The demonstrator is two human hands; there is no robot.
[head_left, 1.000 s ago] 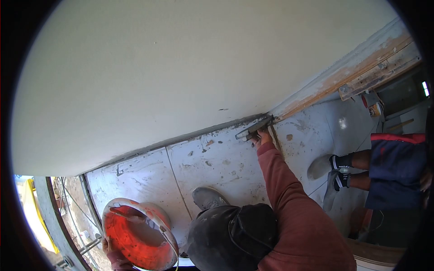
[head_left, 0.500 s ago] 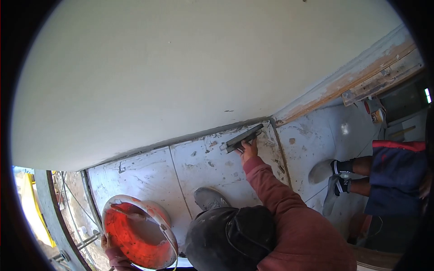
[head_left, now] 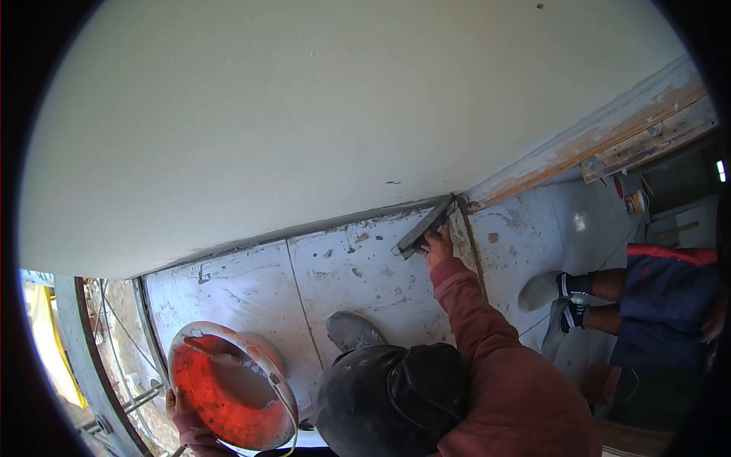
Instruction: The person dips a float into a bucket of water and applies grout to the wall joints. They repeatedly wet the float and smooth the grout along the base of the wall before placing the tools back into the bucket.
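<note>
My right hand [head_left: 438,247], in a maroon sleeve, is closed around a plastering trowel [head_left: 425,227] with a long flat grey blade. The trowel slants across the floor's edge, its far end at the corner where the wall [head_left: 266,129] meets the wooden frame. On the left, a tilted orange bucket [head_left: 228,430] opens toward me. Inside it are a grey wet mix [head_left: 247,385] and a stick-like tool [head_left: 209,350]. My left hand [head_left: 173,404] grips the bucket's left side; its fingers are partly hidden.
Stained white tiles [head_left: 221,282] cover the floor. A grey shoe [head_left: 354,331] is beyond a dark rounded form [head_left: 392,396]. To the right stands another person in dark shorts [head_left: 662,305]. A wooden frame [head_left: 579,152] borders the wall. At left, a grey post [head_left: 99,365] edges a drop.
My right hand has moved right and slightly up toward the corner, and the trowel has turned to a steeper slant. My left hand stays on the bucket. The view has shifted slightly.
</note>
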